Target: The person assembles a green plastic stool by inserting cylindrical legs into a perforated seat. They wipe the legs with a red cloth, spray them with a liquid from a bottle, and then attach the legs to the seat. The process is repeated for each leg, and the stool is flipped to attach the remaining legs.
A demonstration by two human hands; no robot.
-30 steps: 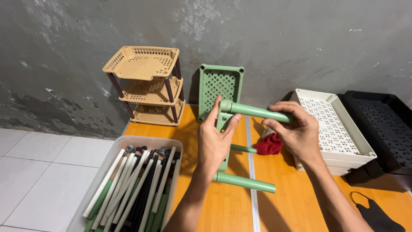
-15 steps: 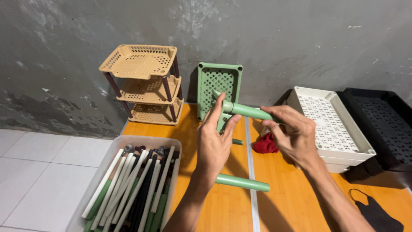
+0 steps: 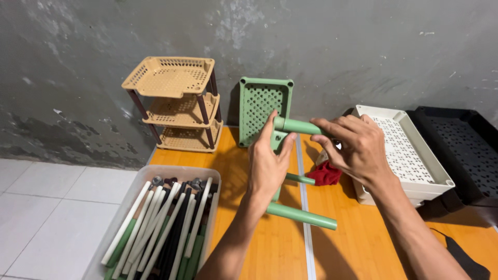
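A green perforated plastic shelf tray (image 3: 262, 106) stands on edge on the orange floor mat, with green tubes plugged into its corners. My right hand (image 3: 355, 148) is shut on the upper green tube (image 3: 298, 126), which points sideways from the tray's top corner. My left hand (image 3: 268, 163) lies flat against the tray's edge beside that tube, fingers straight. A lower green tube (image 3: 302, 216) sticks out near my left wrist, and a short one (image 3: 301, 179) shows between my hands.
A clear bin (image 3: 135, 199) of white, green and dark tubes sits at lower left. A beige three-tier rack (image 3: 176, 101) stands by the grey wall. White trays (image 3: 410, 150) and black trays (image 3: 461, 145) are stacked on the right. A red cloth (image 3: 326, 173) lies under my right hand.
My right hand has slid left along the upper tube toward the tray, so less of the tube shows. My left hand stays pressed on the tray edge.
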